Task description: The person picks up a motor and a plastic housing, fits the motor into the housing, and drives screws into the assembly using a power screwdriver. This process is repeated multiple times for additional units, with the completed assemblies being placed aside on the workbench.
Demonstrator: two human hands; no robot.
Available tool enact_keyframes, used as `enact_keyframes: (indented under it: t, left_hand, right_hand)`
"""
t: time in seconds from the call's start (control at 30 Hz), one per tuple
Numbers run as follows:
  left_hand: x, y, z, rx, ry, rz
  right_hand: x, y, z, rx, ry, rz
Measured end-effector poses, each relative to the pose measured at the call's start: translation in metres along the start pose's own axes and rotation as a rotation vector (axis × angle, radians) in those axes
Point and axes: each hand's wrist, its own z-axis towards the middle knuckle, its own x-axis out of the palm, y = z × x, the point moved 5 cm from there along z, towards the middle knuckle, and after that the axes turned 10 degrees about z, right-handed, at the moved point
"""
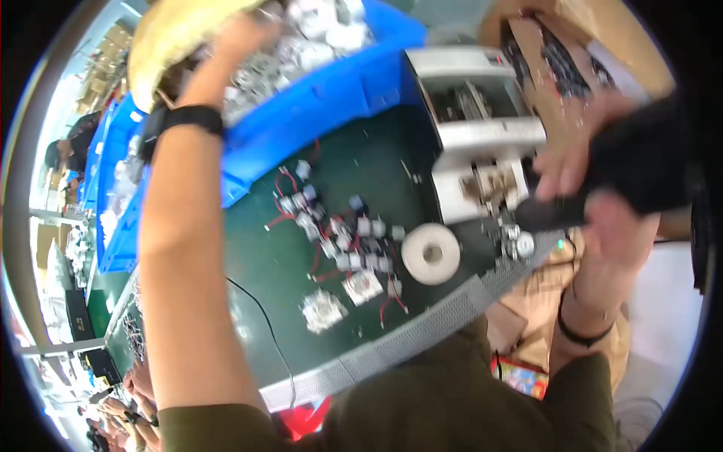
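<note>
My left hand (245,36) reaches over a long blue bin (324,109) heaped with small white and grey parts. Its fingers are smeared by motion, so their grip cannot be made out. A yellow sack (169,38) lies against the bin's far left, beside that hand. On the right, my right hand (576,162) is closed round a blurred black object (640,162) with a long narrow end; its exact kind is unclear. That narrow end points left, over the table's edge near a white bench machine (482,135).
Small white blocks with red and black wires (346,241) lie scattered on the green table (267,248). A white roll (431,254) and bagged parts (324,310) are near its front edge (452,301). Cardboard boxes (625,38) stand right. Other people's hands (117,407) show lower left.
</note>
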Motion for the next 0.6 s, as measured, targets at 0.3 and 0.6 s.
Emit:
enact_keyframes:
  t: [0.3, 0.6]
  left_hand:
    - [0.027, -0.213, -0.305, 0.38, -0.093, -1.526]
    - [0.058, -0.239, -0.325, 0.446, -0.433, -0.749]
  right_hand:
    - [0.005, 0.0, 0.006, -0.069, -0.109, 0.184]
    - [-0.018, 0.008, -0.02, 0.014, 0.263, 0.228]
